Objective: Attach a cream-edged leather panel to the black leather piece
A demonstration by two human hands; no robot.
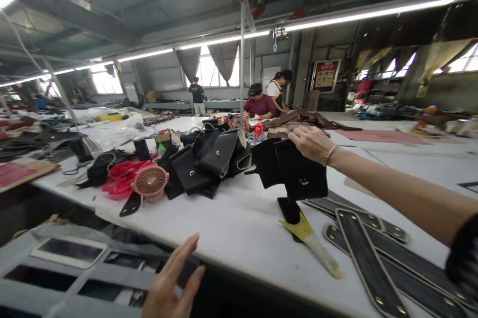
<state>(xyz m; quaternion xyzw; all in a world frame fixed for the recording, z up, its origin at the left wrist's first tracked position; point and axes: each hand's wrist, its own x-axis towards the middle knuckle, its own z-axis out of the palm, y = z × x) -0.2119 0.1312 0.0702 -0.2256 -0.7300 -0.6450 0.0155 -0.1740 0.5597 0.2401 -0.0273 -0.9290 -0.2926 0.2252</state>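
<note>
- At three o'clock in the view, a black clasped piece [305,178] is pinched along its top edge by the right hand [308,142].
- At seven o'clock, the left hand [170,285] is held with fingers parted, near the edge of the white table [231,228].
- From the piece, at six o'clock, a dark flat object [287,210] is overlapped by a yellow tool [315,243]; at five, riveted straps [368,258] are piled.
- At nine, black pouches [212,153] are heaped beside a pink fan [150,181].

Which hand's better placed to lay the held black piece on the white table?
Probably the right hand: it grips the black piece over the white table. The left hand looks open and empty, down by the near edge.
</note>
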